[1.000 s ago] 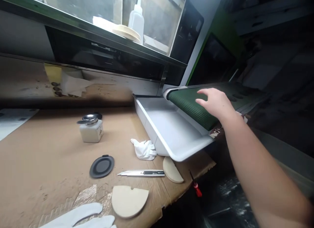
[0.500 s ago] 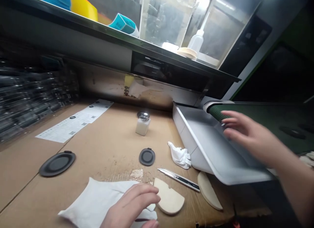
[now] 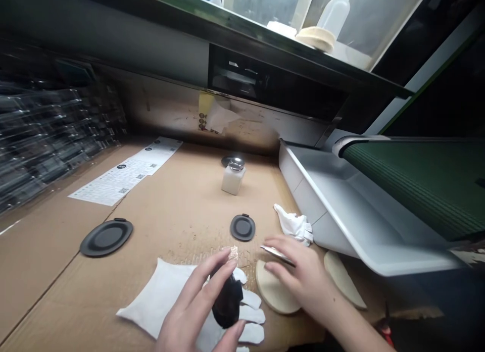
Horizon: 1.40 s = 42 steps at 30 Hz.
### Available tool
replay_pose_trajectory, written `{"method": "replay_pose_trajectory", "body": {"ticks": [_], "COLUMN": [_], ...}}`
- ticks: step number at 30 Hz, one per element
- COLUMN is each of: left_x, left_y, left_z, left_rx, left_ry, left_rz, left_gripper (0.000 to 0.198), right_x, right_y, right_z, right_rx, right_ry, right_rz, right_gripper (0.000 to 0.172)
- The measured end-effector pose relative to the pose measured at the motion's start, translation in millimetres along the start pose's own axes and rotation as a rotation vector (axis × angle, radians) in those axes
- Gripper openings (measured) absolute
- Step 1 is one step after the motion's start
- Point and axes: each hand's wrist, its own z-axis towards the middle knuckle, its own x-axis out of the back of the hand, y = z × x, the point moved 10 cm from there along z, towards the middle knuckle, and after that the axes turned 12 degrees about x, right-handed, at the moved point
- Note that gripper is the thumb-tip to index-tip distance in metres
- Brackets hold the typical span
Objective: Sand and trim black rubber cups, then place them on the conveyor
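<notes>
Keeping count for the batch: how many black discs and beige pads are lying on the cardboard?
Black discs: 2 (large, small)
Beige pads: 2 ()
Total: 4

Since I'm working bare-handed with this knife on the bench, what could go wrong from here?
The right hand grips a snap-off utility knife with bare fingers, and the white gloves lie unworn, so a slip could cut skin. The left hand holds a dark part fairly close to that blade, so either might get nicked. The cream disc lies right under the knife hand and could get scored.
</notes>
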Motion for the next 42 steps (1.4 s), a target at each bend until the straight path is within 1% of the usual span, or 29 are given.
{"method": "replay_pose_trajectory", "body": {"ticks": [2, 3, 5, 7, 10, 12, 13, 15, 18, 21, 23, 26, 28, 34, 38, 42], "left_x": [-2.5, -5.0, -9.2, -10.9, -12.2, -13.9, -14.8, -17.1, -19.2, -18.7, -18.4, -18.9, -18.9, -19.4, -20.0, -19.5], "left_y": [-9, -12, -17, -19, -23, -25, -26, -27, -27, -28, -29, -29, -29, -29, -32, -29], "left_z": [1, 1, 2, 3, 5, 7, 7, 7, 6, 4, 3, 3, 4, 4, 4, 5], "left_rx": [0.035, 0.046, 0.059, 0.068, 0.08, 0.086, 0.085, 0.079, 0.066, 0.065, 0.066, 0.064, 0.06, 0.063, 0.071, 0.045], "left_ry": [-0.017, -0.033, -0.062, -0.083, -0.124, -0.153, -0.16, -0.17, -0.164, -0.151, -0.147, -0.143, -0.135, -0.127, -0.124, -0.127], "left_rz": [0.015, 0.02, 0.027, 0.033, 0.063, 0.092, 0.104, 0.12, 0.139, 0.144, 0.142, 0.155, 0.164, 0.186, 0.177, 0.181], "left_gripper": [0.05, 0.05, 0.05, 0.049, 0.05, 0.05, 0.049, 0.049, 0.049, 0.049, 0.049, 0.049, 0.049, 0.049, 0.049, 0.049], "right_x": [5, 3, -3, -4, 6, 15, 18, 22, 24, 23, 20, 15, 13, 13, 11, 13], "right_y": [25, 33, 40, 37, 24, 8, -4, -35, -76, -98, -103, -102, -102, -104, -104, -104], "right_z": [-6, -8, -12, -12, -8, -4, -2, 1, 2, 0, 0, 1, 2, 5, 4, 4], "right_rx": [-0.071, -0.08, -0.061, -0.031, -0.036, -0.014, 0.027, 0.16, 0.351, 0.449, 0.482, 0.506, 0.514, 0.515, 0.515, 0.522], "right_ry": [-0.025, -0.053, -0.094, -0.105, -0.076, -0.045, -0.028, -0.011, 0.026, 0.039, 0.002, -0.058, -0.068, -0.009, -0.009, 0.016], "right_rz": [-0.284, -0.365, -0.429, -0.445, -0.417, -0.338, -0.309, -0.317, -0.459, -0.584, -0.633, -0.649, -0.651, -0.663, -0.668, -0.674], "right_gripper": [0.024, 0.023, 0.019, 0.016, 0.017, 0.017, 0.017, 0.018, 0.02, 0.027, 0.035, 0.045, 0.047, 0.033, 0.029, 0.028]}}
